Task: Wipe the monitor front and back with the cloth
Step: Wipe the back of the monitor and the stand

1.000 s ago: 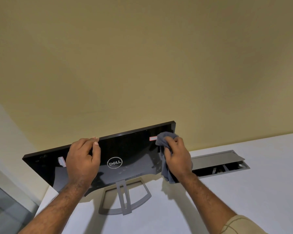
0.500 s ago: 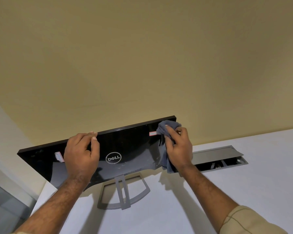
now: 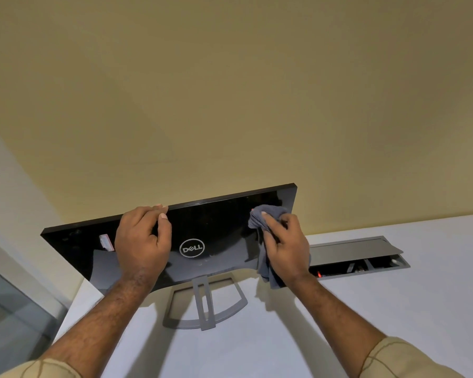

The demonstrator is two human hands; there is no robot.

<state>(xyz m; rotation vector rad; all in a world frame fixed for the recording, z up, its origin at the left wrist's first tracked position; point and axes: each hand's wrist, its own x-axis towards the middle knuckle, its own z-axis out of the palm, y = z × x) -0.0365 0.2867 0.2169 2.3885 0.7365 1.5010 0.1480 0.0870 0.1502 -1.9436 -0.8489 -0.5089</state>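
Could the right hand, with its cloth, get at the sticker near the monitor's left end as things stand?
Probably not directly: the left hand grips the monitor top between the right hand and sticker.

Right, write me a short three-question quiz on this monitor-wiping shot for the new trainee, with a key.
1. True or false: the side of the monitor that faces the camera is its back, the one with the round logo.
2. Which hand holds the grey cloth? A) the left hand B) the right hand C) neither
3. Fill in: the left hand grips the monitor along its ____ edge.

Key
1. True. The logo and the stand show on this side.
2. B. The right hand presses the cloth near the upper right corner.
3. Top. The fingers hook over it.
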